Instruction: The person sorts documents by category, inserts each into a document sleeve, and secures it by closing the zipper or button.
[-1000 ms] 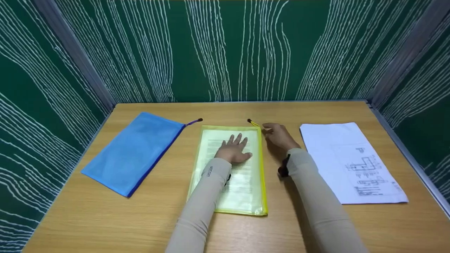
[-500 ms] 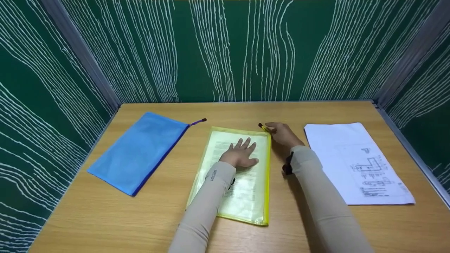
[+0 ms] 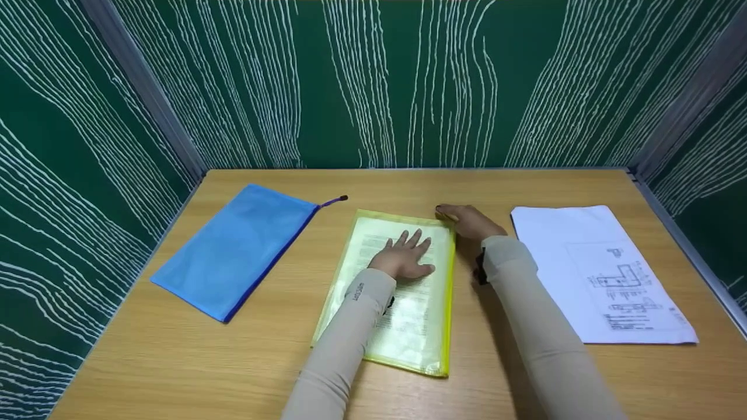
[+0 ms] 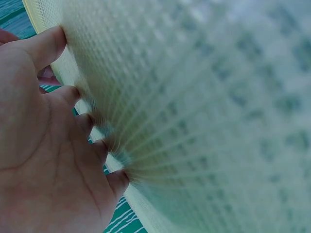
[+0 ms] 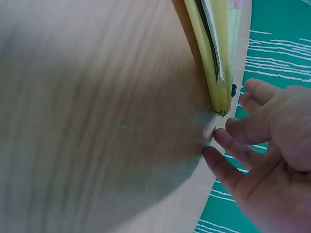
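Note:
A yellow-edged mesh zip pouch (image 3: 450,315) with a printed sheet inside lies in the middle of the table. My left hand (image 3: 402,259) rests on its upper half, fingers spread; in the left wrist view the fingertips press the mesh (image 4: 194,145). At the pouch's far right corner, my right hand (image 3: 471,221) pinches the yellow zipper pull (image 3: 449,216), mostly covered by the fingers. The right wrist view has that corner beside the thumb and fingers, with a dark bead (image 5: 233,90) behind the pouch edge.
A blue zip pouch (image 3: 245,251) with a purple pull (image 3: 334,202) lies angled at the left. To the right is a stack of white paper (image 3: 560,233) with a printed drawing. Green panels (image 3: 327,116) with white lines border the wooden table (image 3: 204,361).
My right hand has closed in on the zipper pull at the corner, covering it. The yellow pouch has turned slightly and slid toward me. The view has shifted a little left.

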Tool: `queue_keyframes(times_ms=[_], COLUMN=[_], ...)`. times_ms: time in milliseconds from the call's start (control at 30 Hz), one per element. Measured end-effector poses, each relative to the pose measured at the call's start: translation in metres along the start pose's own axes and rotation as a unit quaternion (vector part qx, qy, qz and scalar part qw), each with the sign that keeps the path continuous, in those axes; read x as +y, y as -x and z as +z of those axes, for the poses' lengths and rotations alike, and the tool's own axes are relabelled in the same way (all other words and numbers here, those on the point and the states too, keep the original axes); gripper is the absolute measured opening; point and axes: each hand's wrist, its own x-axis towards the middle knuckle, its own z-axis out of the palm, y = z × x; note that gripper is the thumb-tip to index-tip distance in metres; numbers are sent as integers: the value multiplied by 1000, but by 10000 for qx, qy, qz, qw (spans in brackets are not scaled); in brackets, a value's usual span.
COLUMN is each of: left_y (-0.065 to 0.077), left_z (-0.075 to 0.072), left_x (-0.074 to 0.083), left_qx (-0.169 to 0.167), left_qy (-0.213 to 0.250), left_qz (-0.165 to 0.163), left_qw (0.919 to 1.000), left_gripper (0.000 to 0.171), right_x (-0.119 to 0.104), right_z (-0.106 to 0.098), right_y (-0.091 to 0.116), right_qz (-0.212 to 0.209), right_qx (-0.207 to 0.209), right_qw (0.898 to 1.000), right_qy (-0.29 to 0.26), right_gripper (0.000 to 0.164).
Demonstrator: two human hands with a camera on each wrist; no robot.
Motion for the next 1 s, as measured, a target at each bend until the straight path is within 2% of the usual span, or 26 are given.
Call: queue_keyframes(times_ms=[133, 233, 300, 500, 600, 733, 867, 1000], left_y=[0, 0, 0, 0, 0, 0, 0, -1], left_z=[0, 0, 0, 1, 2, 2, 2, 1], left_x=[0, 0, 0, -1, -1, -1, -2, -2], left_qx=[2, 15, 34, 72, 94, 93, 86, 82], left_qy=[7, 13, 17, 17, 34, 101, 180, 253], left_qz=[-2, 2, 14, -9, -17, -9, -6, -4], left_qw=[10000, 10000, 10000, 10000, 9999, 9999, 9998, 9996], left_gripper=[70, 70, 70, 70, 70, 71, 71, 70], right_x=[-5, -8, -9, -5, 0, 6, 12, 17], right_z=[-2, -3, -4, -7, -9, -10, -10, -9], right_y=[0, 1, 2, 0, 0, 2, 6, 9], right_qz=[229, 582, 620, 134, 87, -350, -729, -727], right_qx=[-163, -250, -240, -82, -1, 256, 603, 811], right_qw=[9991, 9977, 9972, 9932, 9928, 9871, 9828, 9858], right_qy=[323, 251, 347, 1154, 1193, 1542, 1584, 1278], right_gripper=[56, 52, 49, 40, 40, 34, 24, 22])
